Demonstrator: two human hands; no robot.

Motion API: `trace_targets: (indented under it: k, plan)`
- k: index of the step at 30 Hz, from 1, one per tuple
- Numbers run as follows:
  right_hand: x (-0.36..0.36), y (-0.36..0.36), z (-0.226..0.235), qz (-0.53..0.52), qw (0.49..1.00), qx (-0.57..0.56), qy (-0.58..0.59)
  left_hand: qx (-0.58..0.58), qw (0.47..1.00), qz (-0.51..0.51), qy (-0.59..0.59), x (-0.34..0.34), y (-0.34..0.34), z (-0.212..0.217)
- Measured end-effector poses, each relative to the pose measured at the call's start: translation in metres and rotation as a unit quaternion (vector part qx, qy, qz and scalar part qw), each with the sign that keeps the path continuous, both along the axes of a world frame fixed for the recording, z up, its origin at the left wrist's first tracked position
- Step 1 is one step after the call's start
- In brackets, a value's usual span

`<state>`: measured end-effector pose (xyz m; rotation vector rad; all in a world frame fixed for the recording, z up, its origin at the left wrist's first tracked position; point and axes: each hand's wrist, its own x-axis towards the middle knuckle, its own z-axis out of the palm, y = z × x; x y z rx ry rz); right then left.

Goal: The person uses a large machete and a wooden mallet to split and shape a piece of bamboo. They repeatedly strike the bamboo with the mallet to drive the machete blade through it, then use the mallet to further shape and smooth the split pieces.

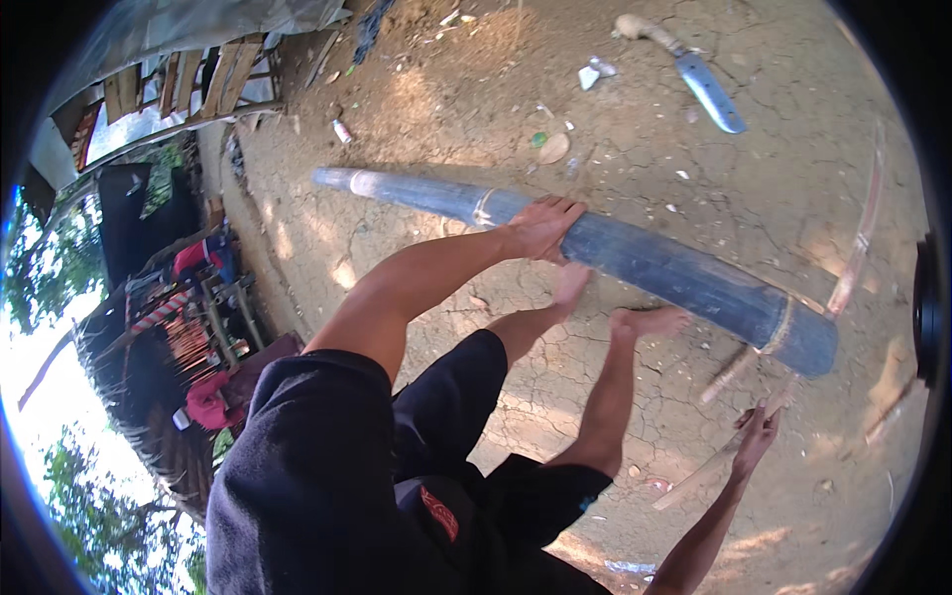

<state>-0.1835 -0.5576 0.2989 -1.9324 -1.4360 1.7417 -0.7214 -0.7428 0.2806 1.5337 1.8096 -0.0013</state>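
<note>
The 2 hands were well apart: the left hand (540, 228) clamped over a dark bamboo pole (684, 268) running from 10 to 3 o'clock, the right hand (758, 436) closed around a thin strip (694, 478) at 4 o'clock. A knife (709, 94) lay between 1 and 2 o'clock.

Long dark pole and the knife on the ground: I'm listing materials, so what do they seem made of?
Pole: probably bamboo, dark and fairly smooth, judging by its pale ringed joints. Knife blade: likely metal, shiny with bluish reflections. Knife handle: perhaps wood, pale and dull, but too small to be sure.
</note>
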Motion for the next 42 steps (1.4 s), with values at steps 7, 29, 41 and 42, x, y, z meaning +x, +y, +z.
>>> trace_targets:
  k: [7,29,41,42]
  plan:
    - [0.070,-0.033,0.370,-0.026,0.999,0.008,-0.027,0.040,0.995,-0.042,-0.082,0.071,-0.002,0.232]
    - [0.318,-0.360,0.545,-0.389,0.921,-0.006,0.011,-0.020,0.892,-0.438,-0.111,0.368,0.088,0.405]
    - [0.279,-0.373,0.529,-0.641,0.764,0.067,0.017,0.057,0.721,-0.680,-0.122,0.581,0.327,0.419]
    - [0.275,-0.362,0.524,-0.656,0.751,0.076,0.015,0.071,0.705,-0.693,-0.132,0.599,0.349,0.419]
